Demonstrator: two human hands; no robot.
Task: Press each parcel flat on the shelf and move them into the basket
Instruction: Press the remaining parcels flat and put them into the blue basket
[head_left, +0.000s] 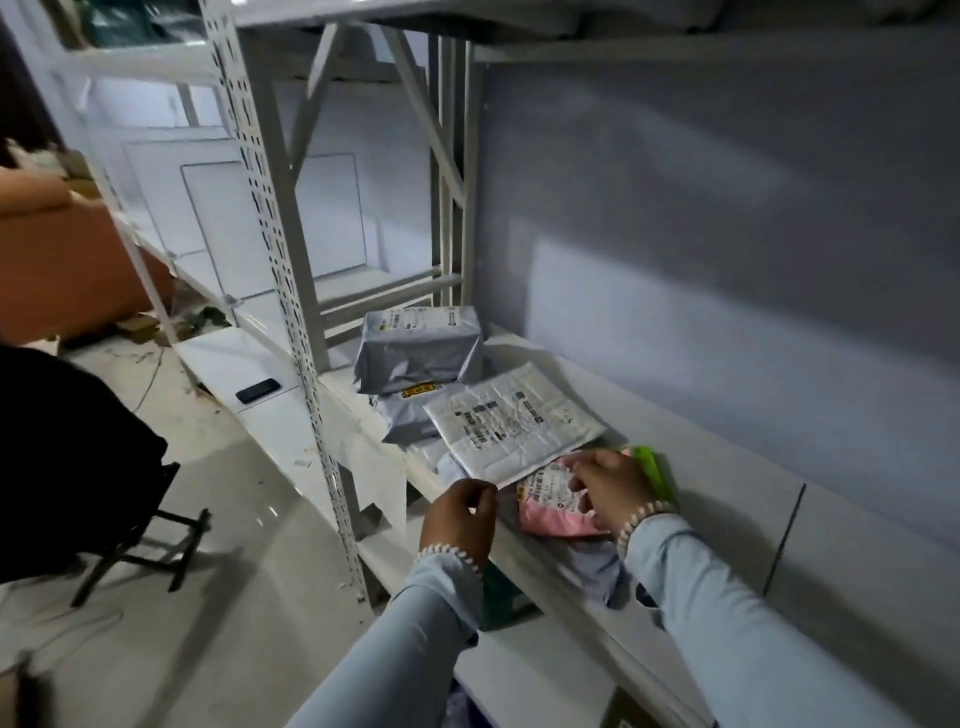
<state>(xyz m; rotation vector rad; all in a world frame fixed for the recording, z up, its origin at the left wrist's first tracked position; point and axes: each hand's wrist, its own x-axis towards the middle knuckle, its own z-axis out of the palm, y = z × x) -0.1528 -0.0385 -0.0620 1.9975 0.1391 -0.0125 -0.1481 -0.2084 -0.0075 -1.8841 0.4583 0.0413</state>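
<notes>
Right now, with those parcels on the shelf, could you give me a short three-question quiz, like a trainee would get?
1. True or false: the right hand rests on the pink parcel.
2. Which parcel does the left hand pinch at its near corner? A) the white padded mailer B) the bulky grey parcel C) a brown box
3. Fill in: the black phone lies on the neighbouring shelf to the ____ of the parcels.

Key: 1 true; 2 A; 3 left.
</notes>
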